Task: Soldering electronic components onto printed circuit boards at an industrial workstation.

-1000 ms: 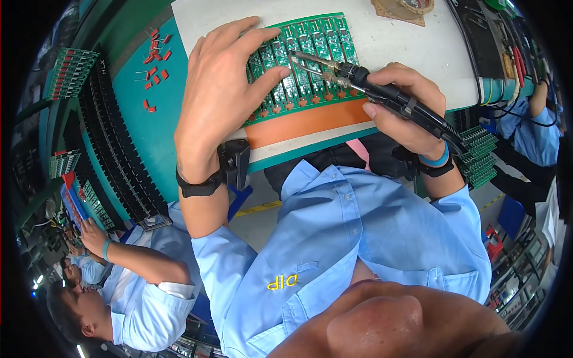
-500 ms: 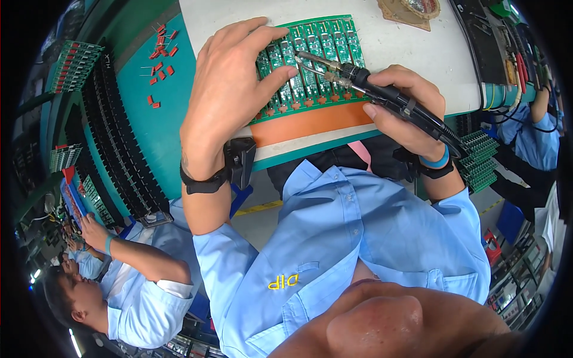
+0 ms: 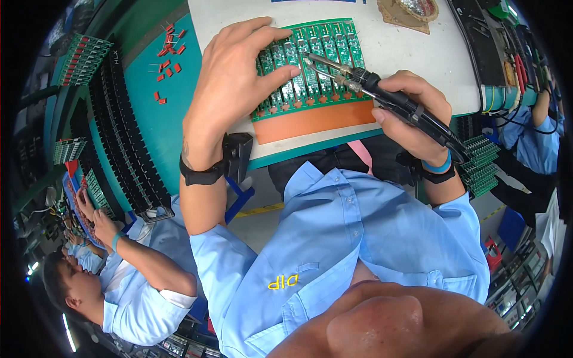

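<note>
My left hand (image 3: 230, 98) lies flat on the green board (image 3: 310, 62), fingers spread, pinning it steady. My right hand (image 3: 412, 116) grips the iron (image 3: 382, 95) like a pen, tip angled onto the board.

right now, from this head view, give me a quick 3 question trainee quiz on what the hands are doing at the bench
1. True or false: the left hand lies flat on the green circuit board panel.
2. Which tool does the right hand hold? A) a screwdriver B) a black-handled soldering iron C) a pair of scissors
3. Fill in: the small red components lie on the teal surface to the person's ____ of the panel.

Key
1. True: palm and fingers press down on the panel's left part.
2. B: its metal tip points at the boards.
3. left
</note>
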Available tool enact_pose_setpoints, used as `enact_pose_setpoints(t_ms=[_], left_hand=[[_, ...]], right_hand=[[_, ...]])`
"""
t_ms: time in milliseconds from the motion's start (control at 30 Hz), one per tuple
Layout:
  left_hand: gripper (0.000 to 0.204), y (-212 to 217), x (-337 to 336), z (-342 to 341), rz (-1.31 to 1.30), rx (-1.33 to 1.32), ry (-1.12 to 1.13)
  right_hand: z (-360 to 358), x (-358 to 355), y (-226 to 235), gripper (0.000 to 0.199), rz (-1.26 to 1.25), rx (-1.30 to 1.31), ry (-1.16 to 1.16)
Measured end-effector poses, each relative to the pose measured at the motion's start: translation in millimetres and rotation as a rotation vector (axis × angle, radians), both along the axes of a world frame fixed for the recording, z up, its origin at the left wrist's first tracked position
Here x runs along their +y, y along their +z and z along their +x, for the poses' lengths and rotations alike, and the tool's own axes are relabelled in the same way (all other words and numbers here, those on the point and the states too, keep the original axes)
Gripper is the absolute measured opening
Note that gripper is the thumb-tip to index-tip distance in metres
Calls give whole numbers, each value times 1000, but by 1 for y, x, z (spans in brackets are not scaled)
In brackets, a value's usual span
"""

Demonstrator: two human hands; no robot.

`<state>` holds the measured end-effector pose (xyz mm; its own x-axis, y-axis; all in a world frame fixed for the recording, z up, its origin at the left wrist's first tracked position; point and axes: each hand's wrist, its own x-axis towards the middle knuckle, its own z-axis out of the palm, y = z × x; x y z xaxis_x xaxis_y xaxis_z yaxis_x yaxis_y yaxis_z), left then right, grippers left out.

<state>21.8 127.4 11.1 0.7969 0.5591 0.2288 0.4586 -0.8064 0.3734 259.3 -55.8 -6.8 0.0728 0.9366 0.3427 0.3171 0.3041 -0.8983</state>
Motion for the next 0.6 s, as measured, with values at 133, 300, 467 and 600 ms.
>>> enact_pose_setpoints(t_ms=[133, 300, 467, 600], left_hand=[[52, -1, 2, -3, -14, -34, -4], [51, 2, 2, -11, 4, -12, 16], [50, 0, 1, -14, -44, 10, 39], [50, -1, 1, -14, -47, 2, 43]], right_hand=[[-2, 0, -1, 38, 26, -14, 8], [-9, 8, -5, 39, 6, -4, 23], [-11, 15, -7, 38, 24, -29, 21], [-12, 17, -7, 36, 51, -33, -5]])
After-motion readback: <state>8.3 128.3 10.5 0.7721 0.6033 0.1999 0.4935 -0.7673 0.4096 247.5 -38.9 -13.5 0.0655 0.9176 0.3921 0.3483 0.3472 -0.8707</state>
